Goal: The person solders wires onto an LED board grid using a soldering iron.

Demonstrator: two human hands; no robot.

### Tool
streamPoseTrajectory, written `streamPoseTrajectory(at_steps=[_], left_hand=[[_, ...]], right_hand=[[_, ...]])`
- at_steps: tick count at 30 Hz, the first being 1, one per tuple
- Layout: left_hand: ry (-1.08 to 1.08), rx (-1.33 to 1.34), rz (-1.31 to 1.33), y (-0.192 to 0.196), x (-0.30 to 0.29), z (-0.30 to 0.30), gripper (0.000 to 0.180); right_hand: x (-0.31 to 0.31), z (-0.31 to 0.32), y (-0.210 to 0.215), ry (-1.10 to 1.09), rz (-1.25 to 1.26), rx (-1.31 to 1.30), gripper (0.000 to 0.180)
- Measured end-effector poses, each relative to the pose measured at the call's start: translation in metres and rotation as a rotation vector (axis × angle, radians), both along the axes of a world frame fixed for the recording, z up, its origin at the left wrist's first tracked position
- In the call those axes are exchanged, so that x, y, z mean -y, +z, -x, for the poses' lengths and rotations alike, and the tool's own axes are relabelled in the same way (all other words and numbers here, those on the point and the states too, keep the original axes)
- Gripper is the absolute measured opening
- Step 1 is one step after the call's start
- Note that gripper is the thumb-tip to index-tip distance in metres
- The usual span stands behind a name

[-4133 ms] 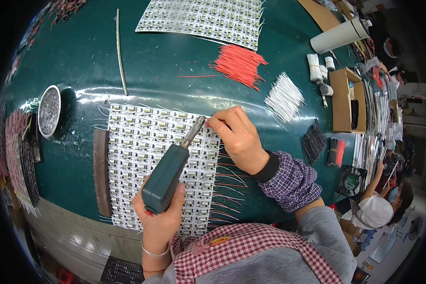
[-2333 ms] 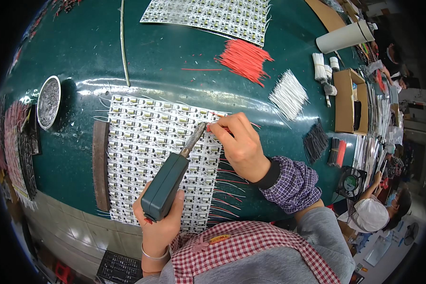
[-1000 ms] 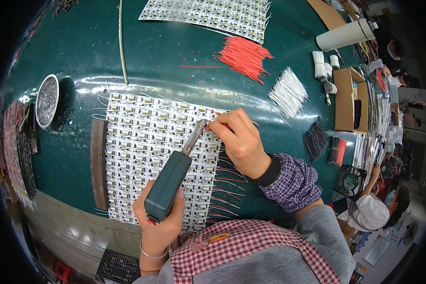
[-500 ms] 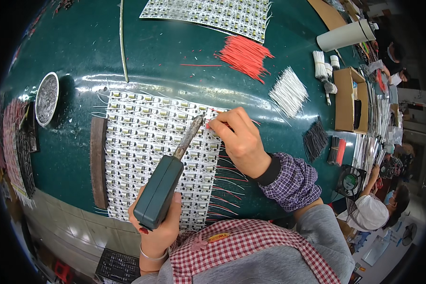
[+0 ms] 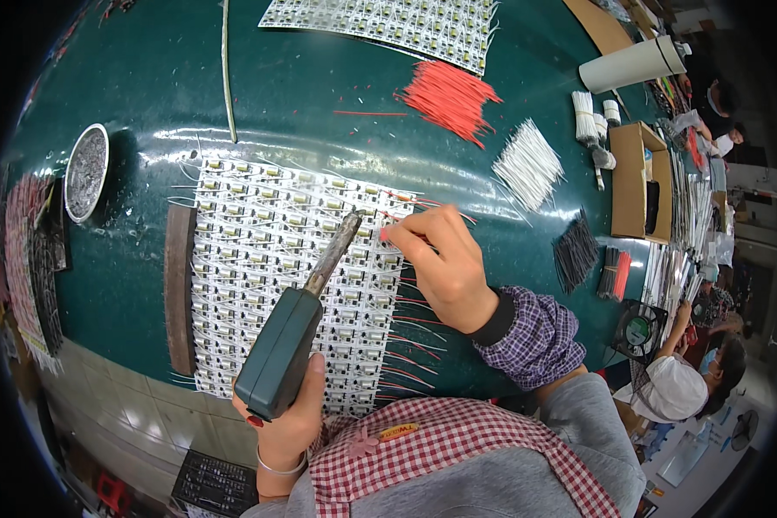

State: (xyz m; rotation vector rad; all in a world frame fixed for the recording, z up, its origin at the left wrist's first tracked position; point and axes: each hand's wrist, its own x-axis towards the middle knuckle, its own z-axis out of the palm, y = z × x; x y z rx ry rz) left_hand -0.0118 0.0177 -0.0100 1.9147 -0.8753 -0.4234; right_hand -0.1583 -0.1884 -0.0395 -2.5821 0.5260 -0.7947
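circuit boards [image 5: 242,259] beneath green soldering iron [image 5: 281,354]

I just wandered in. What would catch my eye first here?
Probably the dark green tool gripped in the left hand, its metal tip over the white circuit boards just left of centre. The right hand is at the boards' upper right. Farther up the table, a bright red pile of wires lies near a white pile.
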Motion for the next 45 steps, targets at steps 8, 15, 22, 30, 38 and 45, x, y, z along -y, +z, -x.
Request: streamPoseTrajectory(at_steps=[8,15,22,30,38,45], left_hand=[[-0.001,-0.271,-0.005,0.011,0.004,0.001,0.022],[-0.045,-0.291,-0.020,0.011,0.004,0.001,0.019],[-0.062,-0.339,-0.030,0.011,0.005,0.002,0.015],[-0.107,-0.260,-0.072,0.017,0.010,0.001,0.013],[-0.105,-0.217,-0.103,0.016,0.003,0.001,0.015],[-0.035,-0.132,-0.026,0.005,-0.012,0.004,0.019]], right_hand=[[-0.008,0.000,-0.004,-0.009,-0.049,-0.001,0.036],[-0.009,0.000,-0.006,-0.004,-0.051,-0.044,0.036],[-0.012,-0.002,-0.007,-0.016,-0.044,-0.045,0.037],[-0.016,-0.004,-0.005,-0.056,0.031,-0.087,0.035],[-0.017,-0.005,-0.004,-0.058,0.027,-0.093,0.035],[-0.018,-0.006,-0.002,-0.073,0.033,-0.110,0.034]])
